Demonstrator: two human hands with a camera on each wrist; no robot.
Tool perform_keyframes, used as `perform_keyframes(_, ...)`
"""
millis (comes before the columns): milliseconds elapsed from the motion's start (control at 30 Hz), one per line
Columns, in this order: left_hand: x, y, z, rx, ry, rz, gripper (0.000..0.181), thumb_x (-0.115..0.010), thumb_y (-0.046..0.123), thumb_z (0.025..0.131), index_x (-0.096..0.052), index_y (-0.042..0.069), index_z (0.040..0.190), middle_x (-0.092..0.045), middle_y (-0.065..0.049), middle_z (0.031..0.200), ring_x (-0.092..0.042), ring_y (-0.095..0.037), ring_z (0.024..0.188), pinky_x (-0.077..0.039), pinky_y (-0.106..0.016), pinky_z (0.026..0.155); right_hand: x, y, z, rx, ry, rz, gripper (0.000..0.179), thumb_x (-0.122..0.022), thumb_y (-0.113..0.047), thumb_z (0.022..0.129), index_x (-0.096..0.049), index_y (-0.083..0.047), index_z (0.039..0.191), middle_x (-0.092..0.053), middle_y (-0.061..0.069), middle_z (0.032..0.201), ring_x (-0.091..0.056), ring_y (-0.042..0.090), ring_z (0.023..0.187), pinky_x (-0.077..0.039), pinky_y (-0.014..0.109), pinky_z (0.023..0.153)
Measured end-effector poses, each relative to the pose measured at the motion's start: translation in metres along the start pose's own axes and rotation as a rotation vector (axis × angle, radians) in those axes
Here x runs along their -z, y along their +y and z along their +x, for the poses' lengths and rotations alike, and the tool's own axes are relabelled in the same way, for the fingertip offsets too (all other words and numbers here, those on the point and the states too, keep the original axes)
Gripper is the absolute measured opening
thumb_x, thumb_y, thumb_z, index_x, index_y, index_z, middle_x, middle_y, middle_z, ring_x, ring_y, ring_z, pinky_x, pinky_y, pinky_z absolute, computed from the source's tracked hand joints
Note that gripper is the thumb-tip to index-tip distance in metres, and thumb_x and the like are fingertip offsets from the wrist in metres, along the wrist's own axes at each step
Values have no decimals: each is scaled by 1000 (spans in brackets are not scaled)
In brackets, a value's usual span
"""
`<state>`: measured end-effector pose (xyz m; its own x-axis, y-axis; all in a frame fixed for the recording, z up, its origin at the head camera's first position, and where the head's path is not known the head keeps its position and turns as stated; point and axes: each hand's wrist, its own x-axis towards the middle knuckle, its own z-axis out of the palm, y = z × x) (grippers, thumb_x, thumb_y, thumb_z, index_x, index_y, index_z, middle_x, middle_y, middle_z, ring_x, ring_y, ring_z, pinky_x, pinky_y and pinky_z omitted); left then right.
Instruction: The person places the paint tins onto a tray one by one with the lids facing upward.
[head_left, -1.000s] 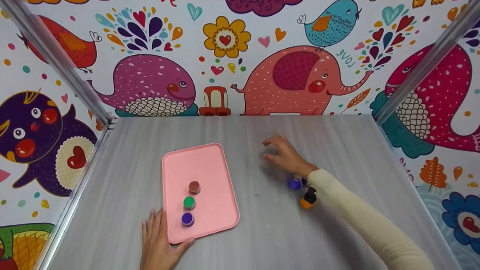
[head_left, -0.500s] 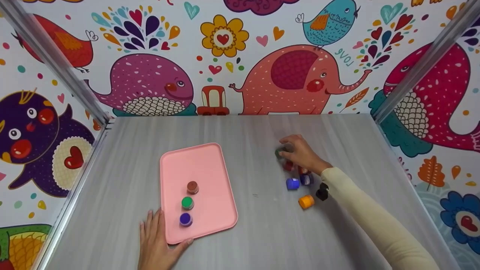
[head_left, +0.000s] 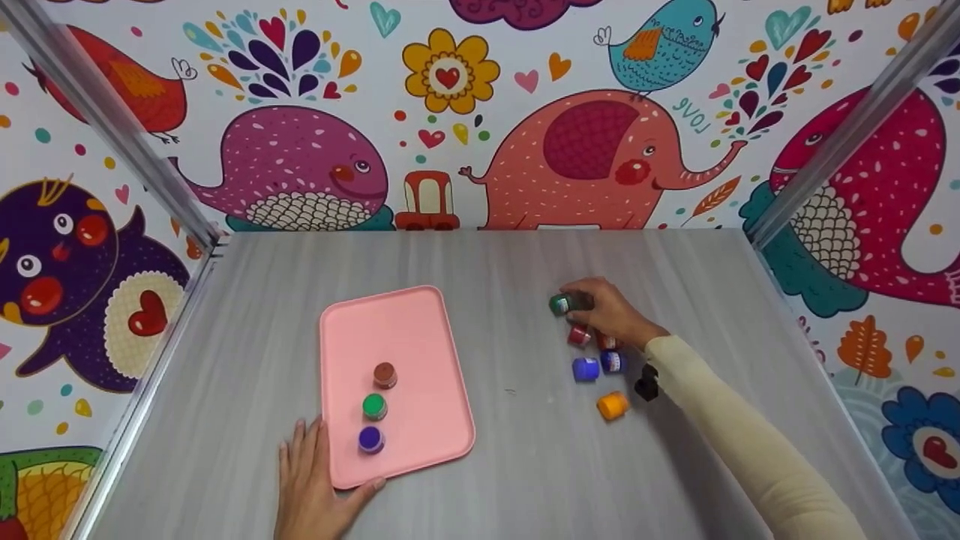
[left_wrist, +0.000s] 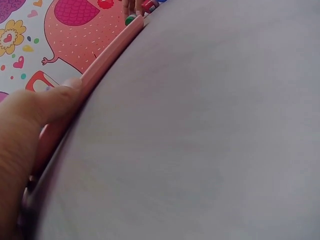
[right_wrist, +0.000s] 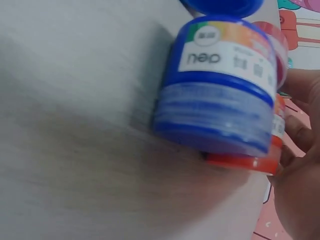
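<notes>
Pinching a green jar (head_left: 559,304) between thumb and fingertips of the right hand (head_left: 613,309), right of the middle of the grey desk (head_left: 517,457) and closer to the far edge than any other jar outside the tray; cannot tell whether lifted or touching the desk, nor whether the dark patch (head_left: 581,301) toward the palm belongs to the same jar; resting the left hand (head_left: 311,480) at the near-left corner of a pink tray (head_left: 397,330), with straight fingers along the left edge and thumb spread out to the near edge.

Lying left of the desk's middle, the tray, slightly askew; standing on it in a slanting row, from the near end toward the middle, a purple-lidded jar (head_left: 371,439), a green-lidded jar (head_left: 374,406) and a brown-lidded jar (head_left: 385,375), all upright and apart.

Grouped between the desk's middle and right edge, a red jar (head_left: 578,334) just below the right hand, an orange-red jar (head_left: 607,342) partly hidden by that hand, a dark blue jar (head_left: 612,361), a blue jar (head_left: 586,369) beside it, and an orange jar (head_left: 613,406) farthest from the far edge; beside the cuff of the cream sleeve (head_left: 742,427), a small black device (head_left: 646,382); behind the desk's far edge, a wall printed with an elephant (head_left: 517,187).
</notes>
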<state>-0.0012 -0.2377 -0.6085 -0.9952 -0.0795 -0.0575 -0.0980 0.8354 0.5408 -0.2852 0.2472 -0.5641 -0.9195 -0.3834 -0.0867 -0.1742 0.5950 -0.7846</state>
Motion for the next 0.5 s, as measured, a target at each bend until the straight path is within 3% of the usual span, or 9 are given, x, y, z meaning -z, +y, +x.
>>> perform_keyframes(233,2,0,1,-18,3,-4,141,-81,77,84,-14,-12,170,-18,-41,174,-5,-61,163,19,-65,130,-5,4,0,0,7,-23,44,-77,-2,102,-68,-7,144,-57,17,146,-55,37,136,-41,61,125)
perform_keyframes(500,2,1,2,-3,-11,-27,142,-83,76,82,-14,-11,170,-17,-40,174,-4,-61,163,19,-65,130,-10,5,4,62,50,-119,38,-80,-3,101,-70,-2,137,-63,18,140,-57,37,130,-45,58,123)
